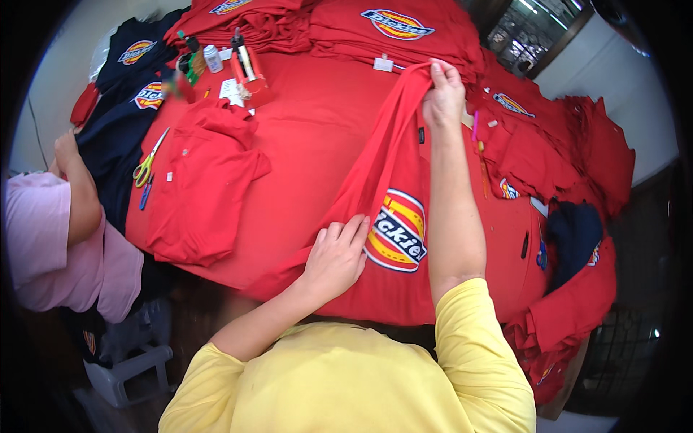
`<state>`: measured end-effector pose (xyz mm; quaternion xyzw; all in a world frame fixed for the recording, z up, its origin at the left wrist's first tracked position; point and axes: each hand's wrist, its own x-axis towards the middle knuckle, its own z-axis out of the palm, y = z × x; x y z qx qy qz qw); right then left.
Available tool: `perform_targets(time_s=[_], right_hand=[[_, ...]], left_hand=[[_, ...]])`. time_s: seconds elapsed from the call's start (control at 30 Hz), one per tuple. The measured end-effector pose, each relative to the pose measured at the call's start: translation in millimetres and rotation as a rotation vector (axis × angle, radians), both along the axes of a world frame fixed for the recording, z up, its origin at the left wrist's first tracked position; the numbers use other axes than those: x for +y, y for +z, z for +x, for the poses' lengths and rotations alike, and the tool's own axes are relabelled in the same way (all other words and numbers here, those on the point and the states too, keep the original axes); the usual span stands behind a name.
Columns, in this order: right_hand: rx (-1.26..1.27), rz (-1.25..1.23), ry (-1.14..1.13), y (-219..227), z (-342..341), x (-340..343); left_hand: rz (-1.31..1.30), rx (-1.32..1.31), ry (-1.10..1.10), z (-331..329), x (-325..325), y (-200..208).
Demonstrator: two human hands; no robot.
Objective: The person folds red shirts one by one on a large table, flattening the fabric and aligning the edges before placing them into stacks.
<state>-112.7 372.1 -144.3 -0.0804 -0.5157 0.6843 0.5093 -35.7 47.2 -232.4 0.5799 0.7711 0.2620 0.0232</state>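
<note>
A red shirt with a large oval yellow, white and dark-blue chest print lies before me, partly lifted. My right hand is stretched far forward, closed on a gathered edge of it, so the cloth slopes down toward me in a long fold. Lower down, my left hand grips the fold just left of the print; its thumb is hidden. To the left lies another red shirt. Beside that rest yellow-handled scissors and a small blue tool.
Stacks of red printed shirts line the back and right of the table. A red holder with tools and a small white bottle stand at the back left. Another person's arm reaches over dark-blue shirts; a grey plastic stool stands below.
</note>
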Motion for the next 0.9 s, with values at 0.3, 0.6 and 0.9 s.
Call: perform_targets(time_s=[0.3, 0.6, 0.9], right_hand=[[-0.753, 0.627, 0.072, -123, 172, -127], [-0.782, 0.86, -0.124, -172, 205, -171], [-1.423, 0.54, -0.138, -125, 309, -134]], left_hand=[[-0.014, -0.396, -0.077, -16, 40, -27], [-0.168, -0.482, -0.003, -50, 50, -24], [-0.012, -0.146, -0.055, -50, 45, -25]])
